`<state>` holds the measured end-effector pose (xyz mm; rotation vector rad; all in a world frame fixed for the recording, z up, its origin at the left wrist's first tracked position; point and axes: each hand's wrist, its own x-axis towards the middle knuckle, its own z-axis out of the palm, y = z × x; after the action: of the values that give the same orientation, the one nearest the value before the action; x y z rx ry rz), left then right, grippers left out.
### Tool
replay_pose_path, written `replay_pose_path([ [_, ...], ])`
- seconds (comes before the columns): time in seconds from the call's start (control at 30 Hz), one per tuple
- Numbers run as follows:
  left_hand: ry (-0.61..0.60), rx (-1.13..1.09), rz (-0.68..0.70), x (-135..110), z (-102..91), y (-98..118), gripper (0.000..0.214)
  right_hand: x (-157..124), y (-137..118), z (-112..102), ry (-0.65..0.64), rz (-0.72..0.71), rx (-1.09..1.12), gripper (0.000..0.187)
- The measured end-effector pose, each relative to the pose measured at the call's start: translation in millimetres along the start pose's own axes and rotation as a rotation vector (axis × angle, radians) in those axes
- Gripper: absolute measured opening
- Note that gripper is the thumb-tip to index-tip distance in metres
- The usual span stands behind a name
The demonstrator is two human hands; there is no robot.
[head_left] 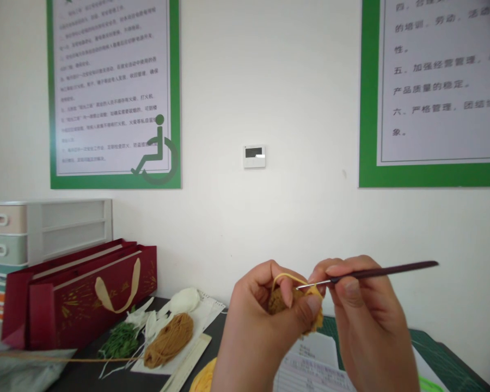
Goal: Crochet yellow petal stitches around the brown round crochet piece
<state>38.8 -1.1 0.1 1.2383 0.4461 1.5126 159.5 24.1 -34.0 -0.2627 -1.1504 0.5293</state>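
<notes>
My left hand (265, 321) is raised in front of me, its fingers pinched round a small yellow-brown crocheted piece (278, 300), with a loop of yellow yarn (288, 277) over the forefinger. My right hand (367, 321) grips a dark crochet hook (375, 271) whose metal tip points left into the work, just beside the left thumb. Both hands are closed and nearly touch.
On the dark table (106, 375) lie a brown yarn skein (169, 338), white yarn (184, 300), green strands (120, 341), a ruler (188, 368) and printed papers (310, 370). Red gift bags (77, 296) and a plastic drawer unit (44, 228) stand at left. Green-framed posters (114, 92) hang on the wall.
</notes>
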Motion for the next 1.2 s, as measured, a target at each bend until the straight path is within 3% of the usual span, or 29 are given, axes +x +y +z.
replay_pose_path([
  [0.17,-0.02,0.02,-0.119,0,-3.7,7,0.035,6,-5,-3,0.017,0.128,0.049,0.016],
  [0.5,-0.115,-0.088,-0.139,4,-15.1,4,0.028,11,-11,-20,-0.206,0.154,0.102,0.013],
  [0.7,-0.124,-0.084,-0.13,5,-17.0,1,0.026,13,-13,-28,-0.282,0.019,0.038,0.012],
  [0.93,-0.107,-0.065,-0.173,4,-15.8,5,0.025,12,-21,-29,-0.285,-0.185,-0.118,0.01],
  [1.2,-0.06,-0.054,-0.196,2,-12.0,10,0.028,7,-22,-31,-0.356,-0.392,-0.233,0.02],
])
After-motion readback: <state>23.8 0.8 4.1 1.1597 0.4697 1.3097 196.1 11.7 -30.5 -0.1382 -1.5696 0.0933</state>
